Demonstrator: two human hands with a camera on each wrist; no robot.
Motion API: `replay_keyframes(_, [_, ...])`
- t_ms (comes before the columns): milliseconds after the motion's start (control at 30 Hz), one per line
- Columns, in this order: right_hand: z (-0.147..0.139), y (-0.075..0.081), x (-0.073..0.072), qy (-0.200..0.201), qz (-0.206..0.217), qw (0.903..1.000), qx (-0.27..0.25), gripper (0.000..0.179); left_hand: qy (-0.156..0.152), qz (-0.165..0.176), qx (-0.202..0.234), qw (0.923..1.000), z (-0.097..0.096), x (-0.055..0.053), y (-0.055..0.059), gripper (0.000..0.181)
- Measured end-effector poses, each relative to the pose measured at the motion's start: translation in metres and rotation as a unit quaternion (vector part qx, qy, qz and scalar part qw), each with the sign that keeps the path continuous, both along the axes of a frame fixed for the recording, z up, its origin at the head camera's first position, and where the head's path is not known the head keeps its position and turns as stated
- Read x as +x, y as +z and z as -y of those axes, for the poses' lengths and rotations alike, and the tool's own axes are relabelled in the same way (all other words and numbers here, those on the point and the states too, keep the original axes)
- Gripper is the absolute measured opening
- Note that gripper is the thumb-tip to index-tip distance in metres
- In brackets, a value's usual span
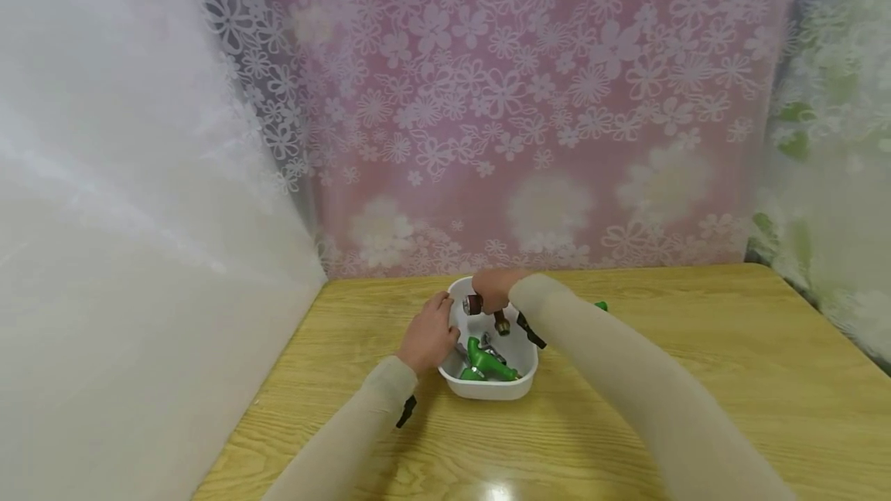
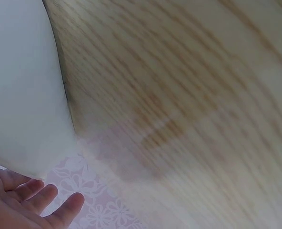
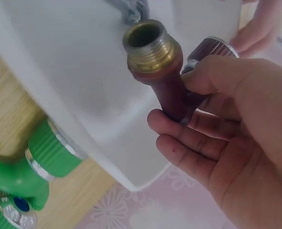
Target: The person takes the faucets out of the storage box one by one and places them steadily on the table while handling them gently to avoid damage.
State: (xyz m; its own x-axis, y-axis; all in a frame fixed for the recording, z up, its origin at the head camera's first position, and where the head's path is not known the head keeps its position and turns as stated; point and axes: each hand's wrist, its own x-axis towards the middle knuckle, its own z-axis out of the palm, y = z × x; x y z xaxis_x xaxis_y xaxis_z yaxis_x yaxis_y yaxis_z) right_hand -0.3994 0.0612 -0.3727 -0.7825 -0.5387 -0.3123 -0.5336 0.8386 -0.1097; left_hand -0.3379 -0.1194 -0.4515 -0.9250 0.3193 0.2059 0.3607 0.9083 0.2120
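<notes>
A white plastic basin [image 1: 489, 390] stands on the table. My right hand [image 1: 493, 288] reaches over its far part and holds a dark red tap [image 3: 172, 98] between thumb and fingers. The tap's brass threaded end points away from the palm in the right wrist view. My left hand [image 1: 430, 333] rests on the basin's left rim, its fingers [image 2: 67, 210] fairly straight and spread. Inside the basin's near part lie a green tap [image 1: 487, 362] and a chrome metal piece [image 1: 491, 346], partly hidden behind it.
Outside the basin, on the right, another green tap [image 3: 55, 150] lies on the wooden table [image 1: 696, 346], mostly hidden by my right arm in the head view. A flowered pink curtain [image 1: 515, 99] hangs behind the table, with a white sheet [image 1: 139, 199] at the left.
</notes>
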Motion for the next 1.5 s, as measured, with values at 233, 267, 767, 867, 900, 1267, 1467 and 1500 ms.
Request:
replay_keyframes(233, [-0.006, 0.015, 0.007, 0.012, -0.013, 0.9998, -0.012, 0.012, -0.001, -0.005, 0.0, 1.0, 0.0, 0.003, 0.003, 0.053])
replay_keyframes(267, [-0.008, 0.016, 0.007, 0.015, -0.014, 0.9997, -0.015, 0.013, -0.001, -0.005, 0.001, 1.0, 0.0, 0.003, 0.004, 0.053])
replay_keyframes(767, [-0.044, 0.03, 0.024, 0.038, 0.005, 0.9986, -0.035, 0.013, 0.006, 0.005, 0.003, 1.0, -0.003, 0.004, 0.006, 0.053])
replay_keyframes(867, [-0.052, 0.032, 0.028, 0.033, 0.002, 0.9991, -0.026, 0.008, 0.007, 0.01, 0.004, 0.9999, -0.003, 0.004, 0.006, 0.053])
replay_keyframes(900, [-0.054, 0.032, 0.029, 0.034, 0.0, 0.9991, -0.025, 0.005, 0.006, 0.009, 0.005, 0.9999, -0.002, 0.003, 0.005, 0.054])
replay_keyframes(1267, [-0.083, 0.034, 0.043, 0.06, -0.026, 0.9974, -0.031, 0.005, 0.009, 0.007, -0.004, 0.9999, 0.001, 0.002, 0.006, 0.055])
replay_keyframes(1467, [-0.103, 0.026, 0.045, 0.057, -0.022, 0.9971, -0.046, 0.008, 0.008, 0.008, -0.007, 0.9999, 0.002, 0.003, 0.006, 0.055])
replay_keyframes(1500, [-0.106, 0.025, 0.045, 0.052, -0.019, 0.9973, -0.048, 0.009, 0.007, 0.008, -0.008, 0.9999, 0.002, 0.003, 0.006, 0.055])
